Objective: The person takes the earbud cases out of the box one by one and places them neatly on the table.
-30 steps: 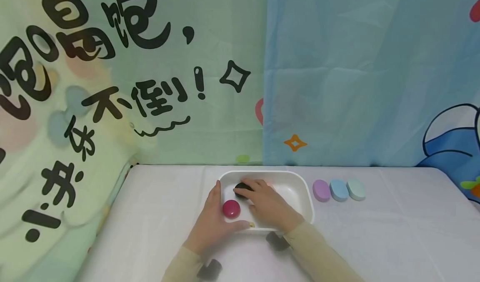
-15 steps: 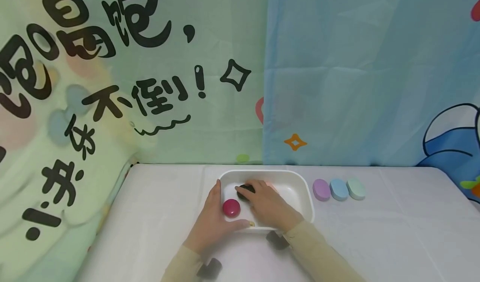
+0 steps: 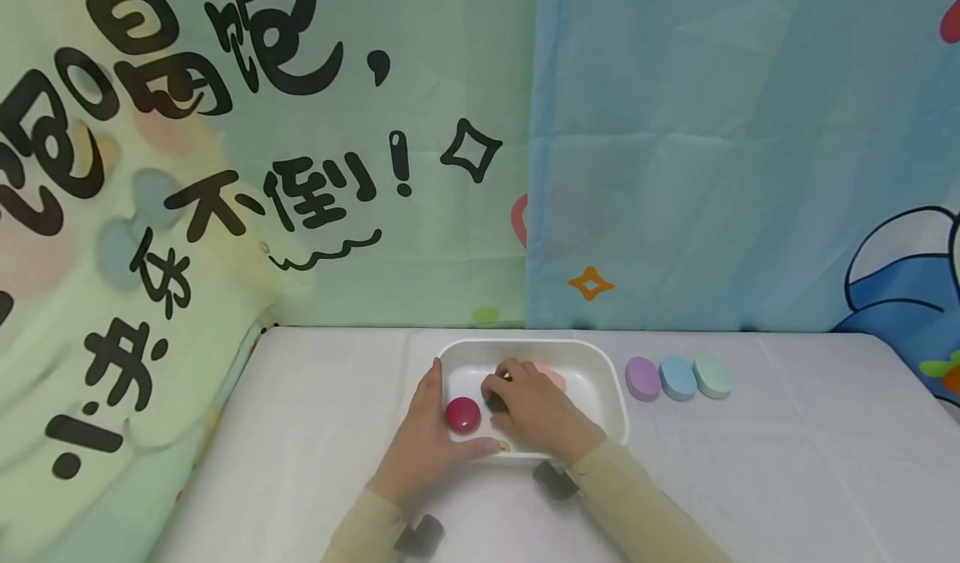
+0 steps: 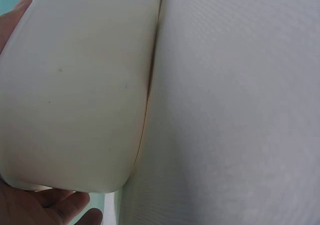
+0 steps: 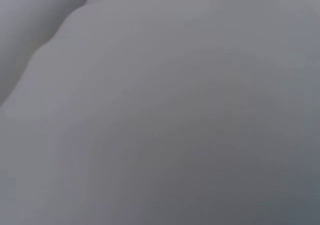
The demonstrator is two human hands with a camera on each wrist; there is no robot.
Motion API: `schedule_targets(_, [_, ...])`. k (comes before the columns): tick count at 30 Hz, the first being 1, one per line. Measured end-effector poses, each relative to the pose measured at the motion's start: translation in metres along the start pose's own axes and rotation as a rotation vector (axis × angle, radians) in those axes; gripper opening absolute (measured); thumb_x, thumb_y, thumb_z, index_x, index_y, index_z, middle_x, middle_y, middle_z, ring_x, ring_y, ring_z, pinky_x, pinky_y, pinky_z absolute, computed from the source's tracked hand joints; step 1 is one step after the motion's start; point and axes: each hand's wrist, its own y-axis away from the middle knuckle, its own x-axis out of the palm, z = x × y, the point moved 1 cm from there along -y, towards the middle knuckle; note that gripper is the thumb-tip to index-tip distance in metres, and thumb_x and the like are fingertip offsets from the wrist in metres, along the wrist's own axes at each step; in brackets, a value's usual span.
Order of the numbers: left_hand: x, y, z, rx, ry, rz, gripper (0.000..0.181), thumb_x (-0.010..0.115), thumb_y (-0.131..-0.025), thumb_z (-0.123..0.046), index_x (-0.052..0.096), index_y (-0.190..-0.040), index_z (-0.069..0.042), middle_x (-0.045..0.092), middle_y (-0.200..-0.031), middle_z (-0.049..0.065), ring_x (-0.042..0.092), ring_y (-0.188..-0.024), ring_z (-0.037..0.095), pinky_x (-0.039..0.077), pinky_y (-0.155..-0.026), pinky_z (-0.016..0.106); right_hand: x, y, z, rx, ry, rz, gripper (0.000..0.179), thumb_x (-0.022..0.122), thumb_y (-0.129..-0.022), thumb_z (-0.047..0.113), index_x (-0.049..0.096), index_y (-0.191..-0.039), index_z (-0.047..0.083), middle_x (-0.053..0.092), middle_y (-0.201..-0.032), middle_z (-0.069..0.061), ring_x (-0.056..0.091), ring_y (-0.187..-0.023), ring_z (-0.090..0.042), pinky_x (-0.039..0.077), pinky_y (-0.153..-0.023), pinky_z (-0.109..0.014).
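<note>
A white tray (image 3: 596,392) lies on the table in the head view. My left hand (image 3: 420,446) grips its left end, thumb along the near rim and fingers up the left side; the left wrist view shows fingers (image 4: 70,205) bent round the tray's wall. Inside the tray, my right hand (image 3: 540,409) holds a black rounded piece (image 3: 496,401) in curled fingers, which mostly cover it. A glossy dark-red round piece (image 3: 462,416) sits beside it, near my left hand. A pale pink piece (image 3: 553,376) shows partly behind the right hand. The right wrist view is a grey blur.
To the right of the tray stand a purple (image 3: 642,379), a blue (image 3: 678,379) and a pale green oval piece (image 3: 712,378) in a row. A tiny yellow bit (image 3: 504,446) shows at my left thumb tip. Printed cloth (image 3: 675,171) hangs behind the white table.
My right hand has drawn the black piece slightly right and nearer, its fingers curling more over it. More of the pink piece now shows. The left hand and tray have stayed put.
</note>
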Motion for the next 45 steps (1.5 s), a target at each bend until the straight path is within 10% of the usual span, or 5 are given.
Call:
schedule_targets(7, [0.002, -0.001, 0.002, 0.002, 0.006, -0.001, 0.131, 0.085, -0.070, -0.059, 0.007, -0.162, -0.008, 0.020, -0.165, 0.012, 0.030, -0.147, 0.031, 0.033, -0.115, 0.051, -0.002, 0.001, -0.001, -0.020, -0.024, -0.007, 0.028, 0.077, -0.076, 0.003, 0.053, -0.082, 0.015, 0.051, -0.092, 0.000, 0.054, -0.088, -0.024, 0.043, -0.070, -0.034])
schedule_targets(15, [0.003, -0.001, 0.003, -0.013, -0.010, -0.003, 0.129, 0.085, -0.072, -0.057, 0.008, -0.162, -0.009, 0.019, -0.166, 0.010, 0.028, -0.148, 0.030, 0.033, -0.115, 0.052, -0.003, 0.002, 0.000, 0.006, -0.057, 0.040, 0.031, 0.072, -0.077, 0.000, 0.071, -0.107, 0.004, 0.060, -0.104, -0.008, 0.058, -0.100, -0.029, 0.051, -0.088, -0.040])
schedule_targets(45, [0.001, -0.001, 0.001, -0.025, -0.003, 0.000, 0.132, 0.087, -0.068, -0.059, 0.009, -0.162, -0.009, 0.019, -0.166, 0.012, 0.026, -0.149, 0.032, 0.031, -0.116, 0.051, -0.022, 0.012, 0.000, 0.087, -0.069, 0.001, 0.040, 0.081, -0.083, 0.004, 0.067, -0.120, 0.001, 0.060, -0.121, -0.015, 0.057, -0.115, -0.033, 0.048, -0.102, -0.044])
